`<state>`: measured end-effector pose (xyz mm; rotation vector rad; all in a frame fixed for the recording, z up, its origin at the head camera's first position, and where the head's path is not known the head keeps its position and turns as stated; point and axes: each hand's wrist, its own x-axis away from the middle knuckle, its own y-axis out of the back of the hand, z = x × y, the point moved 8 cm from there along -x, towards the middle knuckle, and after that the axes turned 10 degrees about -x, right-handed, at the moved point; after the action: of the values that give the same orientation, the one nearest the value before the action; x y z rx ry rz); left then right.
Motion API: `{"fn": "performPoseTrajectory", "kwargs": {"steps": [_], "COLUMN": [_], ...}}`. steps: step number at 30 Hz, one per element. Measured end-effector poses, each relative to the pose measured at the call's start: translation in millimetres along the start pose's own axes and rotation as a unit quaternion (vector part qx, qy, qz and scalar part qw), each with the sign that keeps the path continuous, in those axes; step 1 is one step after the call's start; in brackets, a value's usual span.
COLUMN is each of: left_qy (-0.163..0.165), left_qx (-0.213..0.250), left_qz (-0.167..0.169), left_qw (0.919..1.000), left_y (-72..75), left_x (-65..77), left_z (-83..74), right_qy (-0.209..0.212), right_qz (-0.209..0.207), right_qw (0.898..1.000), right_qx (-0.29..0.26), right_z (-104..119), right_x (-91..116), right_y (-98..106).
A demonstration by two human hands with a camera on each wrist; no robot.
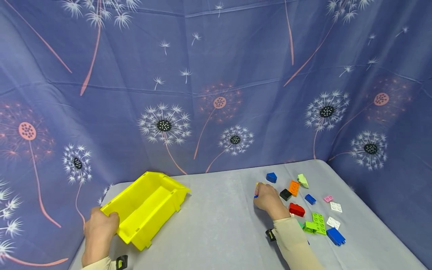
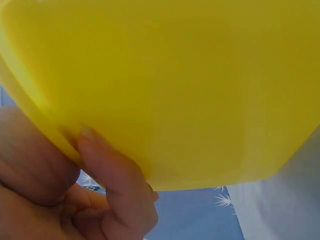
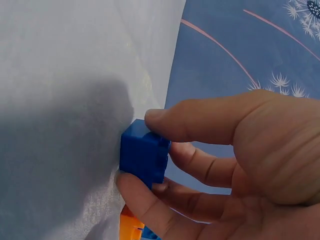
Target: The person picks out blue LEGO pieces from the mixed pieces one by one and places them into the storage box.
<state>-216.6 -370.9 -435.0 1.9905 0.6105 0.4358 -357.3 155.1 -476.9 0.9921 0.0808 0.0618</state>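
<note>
- Right grip (image 1: 268, 198) pinches a blue block (image 3: 142, 154); even pressure should steady it.
- Left grip (image 1: 101, 226) pinches the bin (image 1: 156, 223), stretching ahead of it, best held steady.

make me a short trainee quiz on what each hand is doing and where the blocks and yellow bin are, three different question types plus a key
1. Multiple choice: what does the left hand grip?
a) the black block
b) the edge of the yellow bin
c) the orange block

2. True or false: in the head view, the red block lies to the right of the yellow bin.

3. Short answer: what does the right hand hold between thumb and fingers, as the right wrist view shows?

Key:
1. b
2. True
3. A blue block
</note>
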Motion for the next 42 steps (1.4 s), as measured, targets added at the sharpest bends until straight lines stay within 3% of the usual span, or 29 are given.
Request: {"fn": "performPoseTrajectory", "kwargs": {"steps": [11,22,32,42], "left_qy": [0.020,0.004,0.009,0.000], "left_qx": [0.011,0.009,0.018,0.026], "left_qz": [0.012,-0.003,-0.003,-0.005], "left_qw": [0.9997,0.9999,0.9998,0.9997], "left_y": [-4.7,-4.7,-4.5,-3.1], "left_x": [-0.1,0.8,2.3,-0.1], "left_z": [3.5,2.9,3.2,1.1], "right_qy": [0.016,-0.002,-0.025,-0.005], "right_qz": [-0.004,0.004,0.017,-0.002], "right_qw": [1.000,1.000,0.998,0.998], "right_qx": [0.000,-0.031,-0.050,-0.070], "right_z": [0,-1,3,14], "right_x": [2,3,1,1], "right_y": [-1,-2,1,9]}}
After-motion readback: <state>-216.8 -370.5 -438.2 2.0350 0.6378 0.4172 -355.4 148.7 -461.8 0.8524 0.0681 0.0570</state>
